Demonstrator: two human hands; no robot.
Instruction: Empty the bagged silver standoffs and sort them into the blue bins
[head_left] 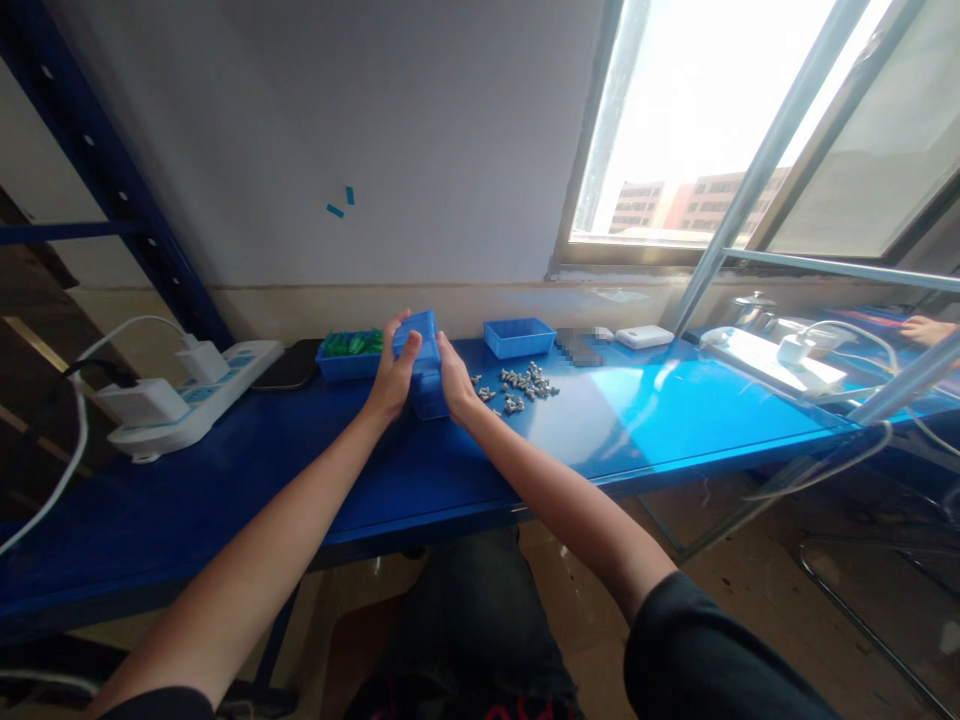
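Between my two hands a small blue plastic bin (420, 338) is held up and tilted over the table. My left hand (393, 368) grips its left side, with the thumb across the near face. On the opposite side, my right hand (453, 374) is closed against the bin, its fingers partly hidden. Directly beneath is another blue bin (430, 400), partly covered by my hands. Small metal screw-like parts (529, 382) lie loose just right of my right hand. Whether anything is inside the held bin cannot be seen.
Left of my hands, a blue bin (337, 368) holds green pieces (354, 343). Another blue bin (519, 340) stands behind the metal parts. A black phone (289, 366), a power strip (202, 400) and a white box (643, 337) rest on the blue table (262, 480). Another person's hand (928, 330) shows far right.
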